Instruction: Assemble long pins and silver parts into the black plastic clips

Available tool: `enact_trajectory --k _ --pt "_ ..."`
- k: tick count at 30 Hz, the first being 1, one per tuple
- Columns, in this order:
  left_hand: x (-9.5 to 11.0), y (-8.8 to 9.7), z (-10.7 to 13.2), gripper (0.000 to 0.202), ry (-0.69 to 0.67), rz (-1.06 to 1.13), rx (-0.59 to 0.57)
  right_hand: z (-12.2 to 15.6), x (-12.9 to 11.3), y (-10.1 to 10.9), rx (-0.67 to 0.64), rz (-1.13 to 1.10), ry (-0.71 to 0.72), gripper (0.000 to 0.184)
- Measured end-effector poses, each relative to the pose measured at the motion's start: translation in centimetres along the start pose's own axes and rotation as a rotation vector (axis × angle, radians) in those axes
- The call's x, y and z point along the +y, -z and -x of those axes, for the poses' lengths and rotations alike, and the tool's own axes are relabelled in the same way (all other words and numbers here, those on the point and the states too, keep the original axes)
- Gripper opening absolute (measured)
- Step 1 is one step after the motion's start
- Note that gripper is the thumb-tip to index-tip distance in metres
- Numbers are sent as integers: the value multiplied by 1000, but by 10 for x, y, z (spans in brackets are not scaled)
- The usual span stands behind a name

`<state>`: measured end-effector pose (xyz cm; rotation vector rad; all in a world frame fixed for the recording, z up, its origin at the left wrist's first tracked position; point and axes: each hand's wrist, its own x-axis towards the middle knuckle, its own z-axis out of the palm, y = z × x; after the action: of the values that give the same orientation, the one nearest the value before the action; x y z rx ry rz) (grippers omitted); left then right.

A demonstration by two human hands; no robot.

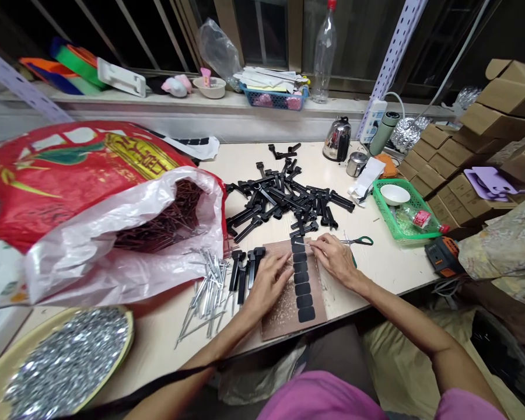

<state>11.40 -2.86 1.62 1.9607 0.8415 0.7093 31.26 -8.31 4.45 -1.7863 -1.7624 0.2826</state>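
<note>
A brown board (284,315) lies at the table's near edge with a column of black pads (302,279) on it. My left hand (269,283) rests flat on the board, fingers stretched beside the pads. My right hand (335,256) is pinched on a thin metal pin (305,244) that points left over the top pad. A few black plastic handles (245,269) lie just left of my left hand. Next to them is a loose heap of silver pins (206,287). A big pile of black handles (284,198) covers the table's middle.
A red bag with a clear liner (114,233) holds dark rods at left. A tray of shiny bits (65,361) sits at the near left. Green-handled scissors (359,240), a green basket (402,213), a kettle (338,139) and cardboard boxes (464,169) stand to the right.
</note>
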Motion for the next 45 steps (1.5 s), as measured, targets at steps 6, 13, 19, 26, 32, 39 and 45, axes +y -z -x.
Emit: enact_trajectory --k 6,13,19,26,32,39,45 --pt "-37 -4 22 43 -237 -347 -20 -18 31 -10 -71 432 217 21" --pt "-46 -17 30 49 -207 -415 73 -25 48 -16 -197 489 328 29" --pt "-47 -23 31 47 -180 -430 138 26 43 -6 -444 82 816 28" --pt "-47 -21 33 48 -230 -466 152 -1 39 -4 -414 41 411 34" --pt "-43 -20 33 47 -194 -437 147 20 41 4 -417 149 553 32" --pt "-44 -19 32 45 -159 -435 119 -14 60 -5 -254 370 535 34" --pt "-39 -19 29 40 -162 -422 108 15 10 14 -313 -84 259 32"
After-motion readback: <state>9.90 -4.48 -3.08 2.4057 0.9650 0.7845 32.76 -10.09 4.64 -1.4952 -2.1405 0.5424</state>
